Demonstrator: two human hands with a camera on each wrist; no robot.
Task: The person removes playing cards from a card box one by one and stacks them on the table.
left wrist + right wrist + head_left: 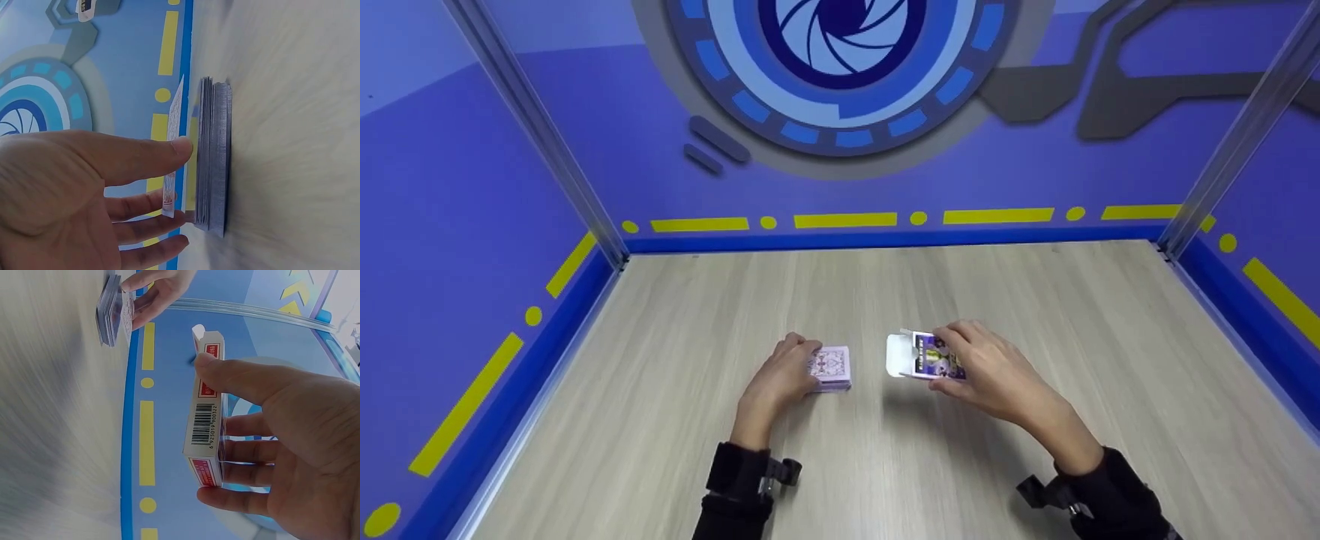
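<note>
A stack of playing cards (215, 160) lies on the table. Just above it, my left hand (780, 375) pinches a patterned playing card (172, 129) between thumb and fingers; a gap between this card and the stack shows in the left wrist view. My right hand (997, 375) grips a small card box (203, 424) above the table, to the right of the stack. Its printed face is up in the head view, and its white flap (898, 355) stands open toward the left. A barcode side faces the right wrist camera. The inside of the box is hidden.
The wooden table (840, 300) is bounded by a blue-purple back wall (840, 195) and side walls. Metal corner posts (540, 135) rise at the back left and back right. Each wrist wears a black strap with a small camera mount (784, 471).
</note>
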